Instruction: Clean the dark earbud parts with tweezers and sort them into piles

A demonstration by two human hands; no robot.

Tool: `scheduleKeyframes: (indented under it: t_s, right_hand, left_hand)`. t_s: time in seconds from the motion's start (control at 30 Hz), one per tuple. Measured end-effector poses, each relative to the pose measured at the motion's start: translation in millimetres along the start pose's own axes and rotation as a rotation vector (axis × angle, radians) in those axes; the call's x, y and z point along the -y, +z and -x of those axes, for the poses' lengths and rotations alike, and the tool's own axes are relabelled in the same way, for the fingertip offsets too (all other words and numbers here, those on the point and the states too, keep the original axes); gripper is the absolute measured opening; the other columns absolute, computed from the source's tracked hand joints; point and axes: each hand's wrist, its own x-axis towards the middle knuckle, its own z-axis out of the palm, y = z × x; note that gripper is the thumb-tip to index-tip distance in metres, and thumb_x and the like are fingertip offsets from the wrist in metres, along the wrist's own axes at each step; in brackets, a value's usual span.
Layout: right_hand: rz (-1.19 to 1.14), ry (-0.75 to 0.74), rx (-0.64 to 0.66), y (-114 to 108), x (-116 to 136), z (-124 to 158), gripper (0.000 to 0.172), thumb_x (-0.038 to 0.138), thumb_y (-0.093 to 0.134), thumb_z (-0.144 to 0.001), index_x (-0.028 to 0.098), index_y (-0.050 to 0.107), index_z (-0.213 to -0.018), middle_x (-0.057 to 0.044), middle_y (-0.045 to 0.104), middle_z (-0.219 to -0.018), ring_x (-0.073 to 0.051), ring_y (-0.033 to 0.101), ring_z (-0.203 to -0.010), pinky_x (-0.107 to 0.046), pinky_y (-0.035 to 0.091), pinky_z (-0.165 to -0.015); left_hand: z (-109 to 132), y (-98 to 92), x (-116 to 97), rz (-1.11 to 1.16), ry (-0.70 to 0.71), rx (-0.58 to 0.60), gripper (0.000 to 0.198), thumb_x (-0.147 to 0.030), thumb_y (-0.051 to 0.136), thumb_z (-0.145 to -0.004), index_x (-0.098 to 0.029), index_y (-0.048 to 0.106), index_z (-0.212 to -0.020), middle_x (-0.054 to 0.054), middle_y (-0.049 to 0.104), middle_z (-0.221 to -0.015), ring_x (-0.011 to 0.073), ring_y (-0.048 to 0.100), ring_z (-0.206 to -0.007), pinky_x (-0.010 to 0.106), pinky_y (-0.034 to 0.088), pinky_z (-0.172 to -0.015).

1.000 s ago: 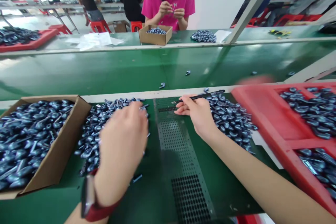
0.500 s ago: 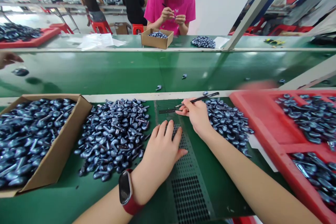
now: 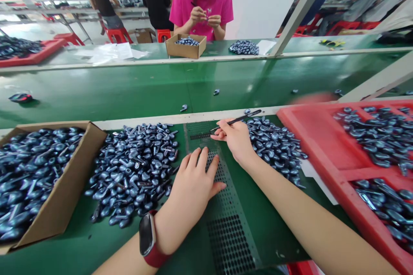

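My left hand (image 3: 194,180) lies flat with its fingers apart on a long, narrow sheet (image 3: 248,240) dotted with rows of small black ovals. Beyond it, my right hand (image 3: 235,137) pinches a pair of black tweezers (image 3: 247,117), whose tip points left at the dark row near the sheet's far end. Whether the tip grips a piece is too small to tell. To the left of my left hand spreads a pile of glossy dark-blue earbud shells (image 3: 132,167). Another pile of shells (image 3: 277,150) sits beside my right wrist.
A cardboard box (image 3: 71,184) full of shells stands at the left, a red divided tray (image 3: 322,154) at the right. Behind a pale ledge runs a green belt (image 3: 145,88) with a few loose pieces. Across it sits a person in pink (image 3: 201,6) behind a small box (image 3: 190,51).
The view has shifted slightly. Another person's hand at the far left has left the view, and a dark piece below it now rests on the belt. My hands keep nearly the same pose.
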Motion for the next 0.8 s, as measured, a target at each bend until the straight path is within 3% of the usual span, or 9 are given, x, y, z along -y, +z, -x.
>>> scheduleKeyframes:
  t_s: [0.43, 0.57, 0.7, 0.8]
  right_hand:
    - [-0.076, -0.017, -0.012, -2.3, 2.9, 4.2, 0.018, 0.027, 0.058, -0.091, 0.014, 0.060, -0.102, -0.003, 0.064, -0.094, -0.014, 0.064, -0.073, -0.031, 0.055, -0.064]
    - [-0.148, -0.020, 0.016, -3.0, 4.5, 5.9, 0.016, 0.027, 0.058, -0.091, 0.014, 0.060, -0.100, -0.003, 0.064, -0.093, -0.014, 0.063, -0.073, -0.031, 0.055, -0.064]
    - [-0.267, -0.030, 0.061, -4.4, 11.2, 12.8, 0.012, 0.025, 0.058, -0.091, 0.013, 0.060, -0.093, 0.001, 0.063, -0.082, -0.011, 0.060, -0.063, -0.027, 0.053, -0.058]
    - [-0.346, -0.022, 0.104, -5.8, 16.6, 19.6, 0.012, 0.023, 0.058, -0.090, 0.013, 0.060, -0.086, 0.003, 0.061, -0.074, -0.009, 0.058, -0.057, -0.026, 0.052, -0.056]
  left_hand:
    - [-1.9, 2.3, 0.6, 0.018, 0.001, 0.013, 0.057, -0.045, 0.060, -0.082, -0.012, 0.054, -0.129, 0.022, 0.053, -0.135, 0.0391, 0.047, -0.124, 0.054, 0.042, -0.097]
    - [-0.2, -8.5, -0.4, 0.031, 0.001, 0.026, 0.059, -0.047, 0.062, -0.080, -0.013, 0.055, -0.128, 0.021, 0.054, -0.133, 0.0365, 0.049, -0.122, 0.051, 0.043, -0.097]
    - [-23.9, -36.3, 23.1, 0.033, -0.061, 0.005, 0.030, -0.033, 0.050, -0.092, -0.016, 0.062, -0.114, 0.010, 0.063, -0.119, 0.0217, 0.056, -0.113, 0.035, 0.046, -0.097]
    - [-63.3, -50.1, 60.6, -0.009, -0.257, -0.045, 0.024, -0.021, 0.047, -0.093, -0.014, 0.059, -0.113, 0.009, 0.062, -0.116, 0.0216, 0.058, -0.107, 0.042, 0.048, -0.092]
